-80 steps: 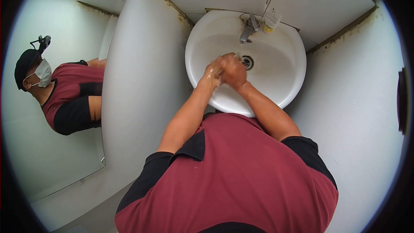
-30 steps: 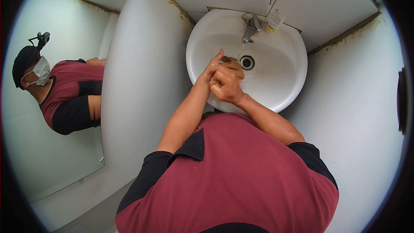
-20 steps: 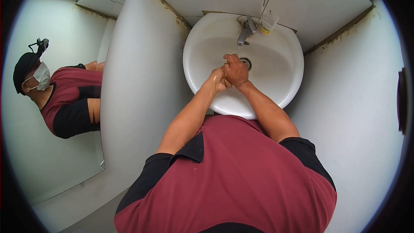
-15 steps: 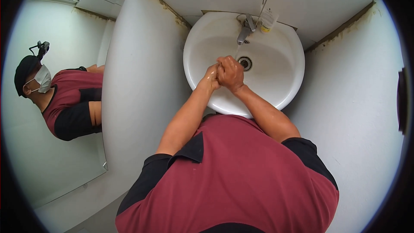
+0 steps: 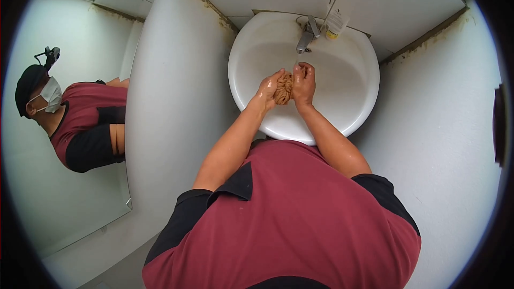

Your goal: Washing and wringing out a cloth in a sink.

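Observation:
Over the round white sink my two hands press a crumpled tan cloth between them. My left hand holds its left side with the palm against it. My right hand grips its right side, fingers curled, just below the metal tap. A thin stream of water falls from the tap toward my hands. Both forearms look wet.
A small white bottle with a yellow base stands on the sink's back rim beside the tap. White walls close in on both sides. A mirror on the left wall shows a masked person in a dark cap and red shirt.
My hands have kept rubbing together over the basin and have shifted up toward the tap. The tan cloth now shows between them.

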### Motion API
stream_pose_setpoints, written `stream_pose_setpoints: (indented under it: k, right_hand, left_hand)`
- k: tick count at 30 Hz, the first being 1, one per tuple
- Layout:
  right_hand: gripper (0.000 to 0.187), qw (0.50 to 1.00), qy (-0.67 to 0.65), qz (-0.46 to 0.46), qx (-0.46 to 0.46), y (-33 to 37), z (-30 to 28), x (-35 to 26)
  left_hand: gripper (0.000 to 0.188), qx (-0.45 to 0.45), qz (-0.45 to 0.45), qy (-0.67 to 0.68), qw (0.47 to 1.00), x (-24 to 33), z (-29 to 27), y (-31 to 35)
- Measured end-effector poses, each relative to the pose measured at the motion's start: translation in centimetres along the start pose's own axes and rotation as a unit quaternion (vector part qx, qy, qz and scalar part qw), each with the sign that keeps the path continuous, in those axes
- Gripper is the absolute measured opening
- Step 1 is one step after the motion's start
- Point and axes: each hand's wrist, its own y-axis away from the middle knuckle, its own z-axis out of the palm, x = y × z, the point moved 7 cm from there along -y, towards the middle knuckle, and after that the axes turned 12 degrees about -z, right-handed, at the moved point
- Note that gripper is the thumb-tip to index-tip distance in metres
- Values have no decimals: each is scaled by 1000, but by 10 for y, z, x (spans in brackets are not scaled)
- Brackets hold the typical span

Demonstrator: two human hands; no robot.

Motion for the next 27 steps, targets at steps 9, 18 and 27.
stream_pose_setpoints:
  k: [9, 18, 27]
  right_hand:
    - [19, 812, -428, 397, 12, 35, 31, -9]
    - [21, 944, -246, 218, -24, 14, 19, 11]
    - [46, 841, -315, 393, -198, 5, 33, -19]
  left_hand:
    - [39, 201, 130, -171, 956, 18, 1, 19]
    - [50, 134, 74, -121, 981, 8, 6, 27]
    - [43, 18, -80, -263, 961, -18, 1, 29]
